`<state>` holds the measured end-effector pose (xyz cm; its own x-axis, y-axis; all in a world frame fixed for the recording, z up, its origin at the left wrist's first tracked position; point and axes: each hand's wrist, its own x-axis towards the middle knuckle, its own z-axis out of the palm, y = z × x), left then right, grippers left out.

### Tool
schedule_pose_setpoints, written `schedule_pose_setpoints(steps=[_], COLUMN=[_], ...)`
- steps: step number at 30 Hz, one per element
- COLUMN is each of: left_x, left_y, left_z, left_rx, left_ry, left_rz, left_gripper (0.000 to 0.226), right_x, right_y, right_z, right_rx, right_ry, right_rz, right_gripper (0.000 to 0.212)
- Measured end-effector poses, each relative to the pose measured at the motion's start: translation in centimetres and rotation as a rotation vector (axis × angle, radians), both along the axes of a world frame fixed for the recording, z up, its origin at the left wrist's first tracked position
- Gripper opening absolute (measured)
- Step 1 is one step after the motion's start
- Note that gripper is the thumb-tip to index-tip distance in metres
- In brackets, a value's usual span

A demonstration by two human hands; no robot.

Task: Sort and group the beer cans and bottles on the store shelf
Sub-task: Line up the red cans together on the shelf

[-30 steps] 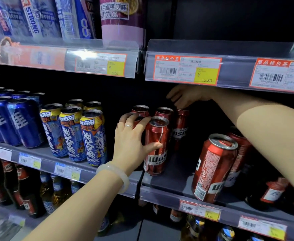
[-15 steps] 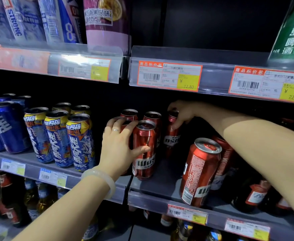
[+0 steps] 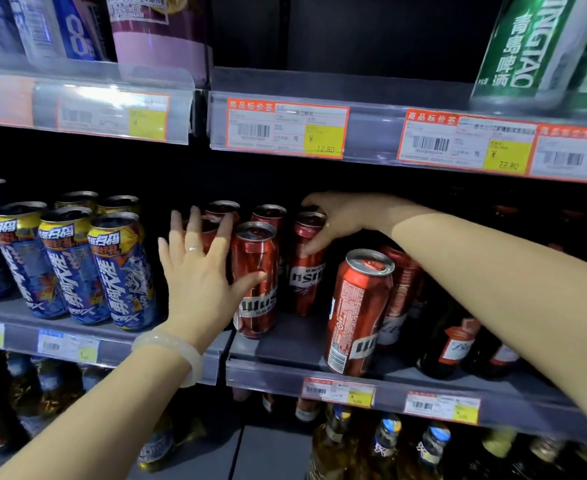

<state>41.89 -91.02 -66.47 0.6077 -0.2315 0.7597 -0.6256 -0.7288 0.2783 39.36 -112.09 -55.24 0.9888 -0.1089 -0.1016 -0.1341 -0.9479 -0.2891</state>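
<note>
Here, left hand (image 3: 198, 275): fingers spread, thumb touching front red can (image 3: 254, 282).
Right hand (image 3: 340, 220): fingers curled round back red can (image 3: 306, 268).
Shelf (image 3: 285, 351): carries both.

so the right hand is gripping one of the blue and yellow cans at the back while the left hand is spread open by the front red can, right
Not quite. In the head view the right hand grips a red can at the back of the red group, not a blue and yellow can; those stand untouched further left. The rest holds: the left hand is spread open by the front red can.
</note>
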Motion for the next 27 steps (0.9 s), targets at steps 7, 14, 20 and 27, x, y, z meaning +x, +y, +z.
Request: schedule_pose_setpoints(steps=[7,14,20,27], left_x=[-9.5,-10.5,-9.4,-8.3], left_y=[-4.2,-8.0,-6.1,-6.2], left_z=[-3.7,-4.9,-5.5,-5.7], left_rx=[-0.164,-0.304,-0.301,-0.332], left_ry=[0.384,0.647,0.53,0.498], left_rz=[-0.592,-0.547,-0.388,-0.192], left_gripper=[0.088,0.064,0.065,0.072], right_x=[-6.1,-7.7,-7.4,-5.8], right_y=[-3.8,-3.5,-3.9,-2.9], right_z=[3.7,2.9,1.8,1.0], right_rx=[-0.162,-0.442,-0.375,-0.243], right_ry=[-0.026,0.306,0.164,0.041], right_rz=[-0.057,-0.015,-0.013,-0.02], right_gripper=[0.055,0.092,0.082,0.076])
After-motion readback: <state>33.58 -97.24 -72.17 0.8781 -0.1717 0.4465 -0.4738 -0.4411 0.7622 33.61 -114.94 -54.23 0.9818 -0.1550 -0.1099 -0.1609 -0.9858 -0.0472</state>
